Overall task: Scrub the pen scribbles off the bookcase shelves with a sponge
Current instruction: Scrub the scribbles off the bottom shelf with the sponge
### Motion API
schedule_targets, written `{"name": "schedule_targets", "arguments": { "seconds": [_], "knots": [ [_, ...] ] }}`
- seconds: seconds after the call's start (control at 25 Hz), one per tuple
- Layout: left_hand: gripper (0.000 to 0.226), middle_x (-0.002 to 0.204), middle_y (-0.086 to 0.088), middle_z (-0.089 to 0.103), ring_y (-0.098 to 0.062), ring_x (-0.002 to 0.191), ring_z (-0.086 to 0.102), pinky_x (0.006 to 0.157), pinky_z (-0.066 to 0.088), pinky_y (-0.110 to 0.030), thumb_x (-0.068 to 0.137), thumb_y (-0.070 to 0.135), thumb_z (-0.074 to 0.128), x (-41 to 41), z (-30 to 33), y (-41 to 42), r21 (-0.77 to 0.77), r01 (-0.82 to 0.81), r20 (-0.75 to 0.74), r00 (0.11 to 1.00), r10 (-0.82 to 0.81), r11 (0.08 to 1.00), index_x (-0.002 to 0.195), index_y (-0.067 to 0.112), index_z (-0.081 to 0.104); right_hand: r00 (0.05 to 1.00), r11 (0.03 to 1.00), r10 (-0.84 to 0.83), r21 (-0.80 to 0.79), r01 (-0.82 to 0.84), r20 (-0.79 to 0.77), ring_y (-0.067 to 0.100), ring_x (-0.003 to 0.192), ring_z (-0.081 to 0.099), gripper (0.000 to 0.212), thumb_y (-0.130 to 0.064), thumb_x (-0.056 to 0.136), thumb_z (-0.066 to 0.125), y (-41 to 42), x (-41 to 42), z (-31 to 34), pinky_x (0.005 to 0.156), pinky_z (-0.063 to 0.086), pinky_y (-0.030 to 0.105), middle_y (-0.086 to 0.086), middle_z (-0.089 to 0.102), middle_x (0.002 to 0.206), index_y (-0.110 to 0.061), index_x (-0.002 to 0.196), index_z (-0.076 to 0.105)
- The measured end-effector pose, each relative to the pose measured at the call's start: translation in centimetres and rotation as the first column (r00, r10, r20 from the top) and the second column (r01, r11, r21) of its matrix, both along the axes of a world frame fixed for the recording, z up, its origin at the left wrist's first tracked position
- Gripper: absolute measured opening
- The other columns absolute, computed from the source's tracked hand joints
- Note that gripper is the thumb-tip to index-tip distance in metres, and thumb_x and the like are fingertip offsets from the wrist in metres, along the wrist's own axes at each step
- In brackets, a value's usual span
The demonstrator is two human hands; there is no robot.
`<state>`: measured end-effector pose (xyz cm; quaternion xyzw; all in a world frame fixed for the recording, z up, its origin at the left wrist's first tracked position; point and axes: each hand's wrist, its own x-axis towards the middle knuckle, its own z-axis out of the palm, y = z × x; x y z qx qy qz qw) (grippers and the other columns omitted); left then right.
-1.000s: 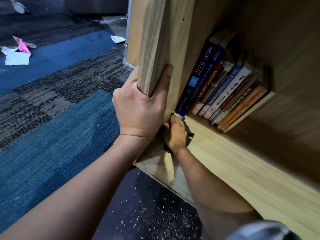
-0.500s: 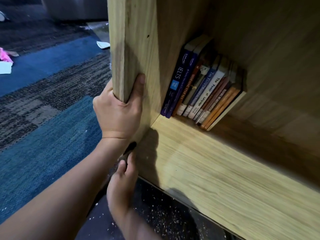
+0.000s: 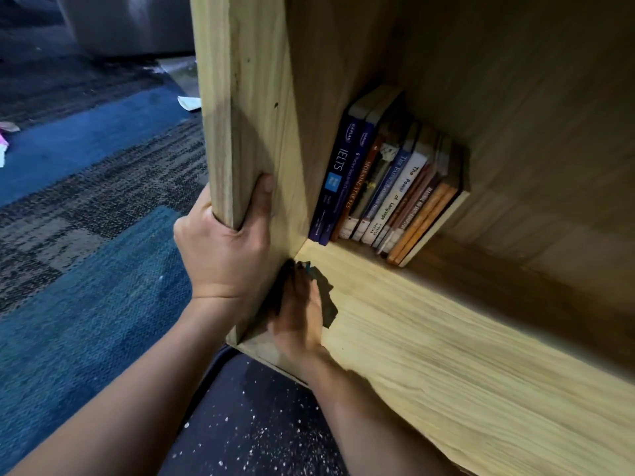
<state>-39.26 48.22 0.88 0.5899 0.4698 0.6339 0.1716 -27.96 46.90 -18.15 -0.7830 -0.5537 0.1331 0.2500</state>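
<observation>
Back inside since 0.5 s ago, the right hand (image 3: 298,324) presses a dark sponge (image 3: 324,297) under flat fingers — shelf (image 3: 446,355) stretches rightward. Left hand (image 3: 223,249) clamps the side panel (image 3: 240,108).

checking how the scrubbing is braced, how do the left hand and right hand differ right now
The left hand grips the bookcase side panel upright, thumb wrapped round its front edge; the right hand lies low on the shelf, pressing a dark sponge into the corner. The left looks sharp, the right blurred. Both touch the bookcase.
</observation>
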Motion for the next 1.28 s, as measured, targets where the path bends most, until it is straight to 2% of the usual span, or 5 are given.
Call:
{"name": "schedule_targets", "arguments": {
  "seconds": [0.16,0.44,0.68,0.96,1.28],
  "knots": [
    [0.058,0.053,0.003,0.037,-0.035,0.051,0.046,0.048,0.037,-0.043,0.086,0.060,0.053,-0.1,-0.2,0.0,-0.032,0.015,0.016,1.000,-0.015,0.999,0.060,0.008,0.044,0.966,0.985,0.028,-0.171,0.017,0.257,0.012,0.146,-0.003,0.054,-0.041,0.097,0.037,-1.8,8.4,2.0,0.114,-0.015,0.043,-0.020,0.004,0.152,-0.037,0.149,0.022],
    [0.061,0.053,-0.002,0.038,-0.030,0.051,0.044,0.048,0.037,-0.043,0.085,0.065,0.051,-0.3,-0.2,0.2,-0.102,0.046,0.035,0.998,-0.042,0.994,0.061,0.010,0.042,0.648,0.598,-0.719,-0.252,0.761,0.252,0.025,0.146,0.005,0.052,-0.038,0.096,0.032,-16.6,16.6,3.8,0.115,0.007,0.058,0.001,0.012,0.160,-0.033,0.148,0.029],
    [0.057,0.077,0.008,0.062,-0.001,0.074,0.058,0.068,0.049,-0.028,0.077,0.076,0.053,0.6,1.0,-1.9,-0.300,0.134,0.268,0.962,-0.051,0.944,0.082,0.019,0.055,0.975,0.951,0.084,-0.309,-0.017,0.205,0.022,0.147,-0.014,0.057,-0.022,0.093,0.038,-13.2,-3.2,4.2,0.114,-0.016,0.054,-0.001,-0.007,0.161,-0.036,0.147,0.026],
    [0.074,0.157,-0.027,0.005,-0.037,0.146,0.006,0.119,0.004,-0.026,0.094,0.015,0.047,3.4,-8.8,-12.3,-0.575,0.073,-0.126,0.976,-0.176,0.815,0.151,-0.005,0.005,0.980,0.958,0.034,-0.285,0.024,0.196,0.013,0.147,-0.012,0.047,-0.035,0.102,0.018,-24.7,5.8,4.2,0.118,-0.013,0.046,-0.012,-0.001,0.159,-0.050,0.146,0.009],
    [0.083,0.160,-0.012,-0.017,-0.026,0.149,-0.011,0.120,0.000,-0.039,0.099,0.049,0.036,12.5,-13.1,-21.5,-0.844,0.212,-0.514,-0.053,-0.856,0.493,0.152,0.007,-0.012,0.882,0.838,-0.413,-0.284,0.465,0.225,0.012,0.147,-0.011,0.043,-0.043,0.099,0.012,-45.4,21.6,4.1,0.121,-0.004,0.042,-0.016,-0.007,0.158,-0.057,0.139,0.001]
  ]
}}
